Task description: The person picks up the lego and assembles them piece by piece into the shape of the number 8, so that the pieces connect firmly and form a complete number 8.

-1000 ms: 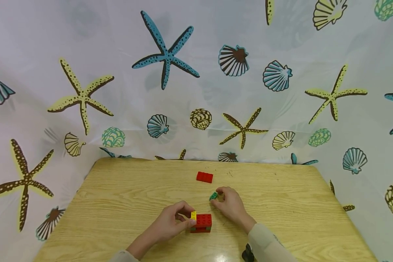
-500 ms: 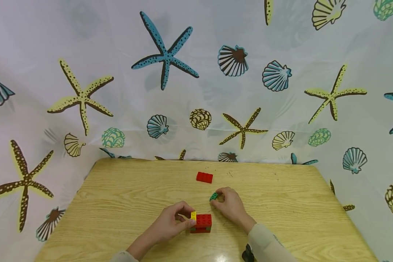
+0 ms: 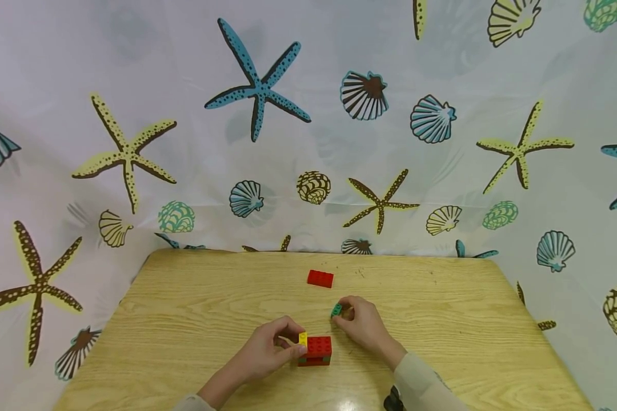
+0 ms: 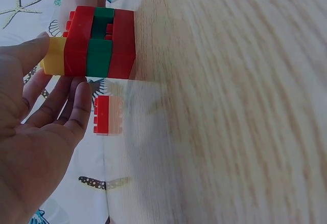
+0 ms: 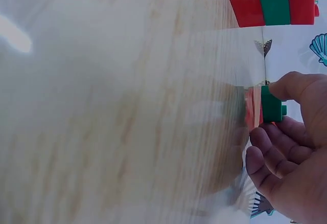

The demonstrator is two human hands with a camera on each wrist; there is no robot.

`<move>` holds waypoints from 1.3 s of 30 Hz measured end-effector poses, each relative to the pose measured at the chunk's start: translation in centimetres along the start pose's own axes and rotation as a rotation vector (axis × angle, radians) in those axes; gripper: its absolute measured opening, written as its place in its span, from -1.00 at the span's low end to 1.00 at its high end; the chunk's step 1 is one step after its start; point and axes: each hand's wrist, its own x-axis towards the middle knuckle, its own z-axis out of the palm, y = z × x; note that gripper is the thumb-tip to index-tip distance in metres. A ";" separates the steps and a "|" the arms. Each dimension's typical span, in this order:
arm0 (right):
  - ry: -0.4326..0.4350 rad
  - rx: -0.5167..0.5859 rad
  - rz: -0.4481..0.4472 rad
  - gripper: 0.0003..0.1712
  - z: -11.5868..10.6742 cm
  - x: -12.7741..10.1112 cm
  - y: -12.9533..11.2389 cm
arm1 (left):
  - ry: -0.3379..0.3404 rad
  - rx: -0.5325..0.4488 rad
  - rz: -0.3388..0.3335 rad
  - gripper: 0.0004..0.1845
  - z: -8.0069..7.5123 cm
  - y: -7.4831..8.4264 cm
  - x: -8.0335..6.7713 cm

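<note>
My left hand (image 3: 269, 348) pinches a small yellow brick (image 3: 303, 339) between thumb and fingers. That brick sits on the left end of a toy brick stack: a red brick (image 3: 320, 343) on top, green bricks (image 4: 99, 58) in the middle layer, and another red brick (image 4: 122, 45) at the bottom. A gap shows between the green supports. Beyond the stack and to its right, my right hand (image 3: 362, 324) pinches a small green brick (image 3: 336, 310) by its ends, studs up. In the right wrist view the green brick (image 5: 271, 104) is close over the table.
A loose red brick (image 3: 320, 278) lies farther back on the wooden table (image 3: 211, 297). A cloth (image 3: 195, 142) printed with starfish and shells hangs behind the table and along both sides. A small black object (image 3: 393, 399) shows by the right sleeve.
My right hand has shifted slightly right and toward me, with the green brick in its fingers. The left hand and the stack stay in place.
</note>
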 end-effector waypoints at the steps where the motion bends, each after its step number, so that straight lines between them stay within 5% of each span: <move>1: -0.003 -0.004 -0.004 -0.59 -0.1 -0.1 0.0 | 0.001 0.000 0.000 -0.71 0.0 0.1 0.0; 39: -0.056 0.032 -0.191 -0.66 -2.4 -3.2 -2.4 | 0.001 -0.019 -0.002 -0.71 0.1 0.5 -0.2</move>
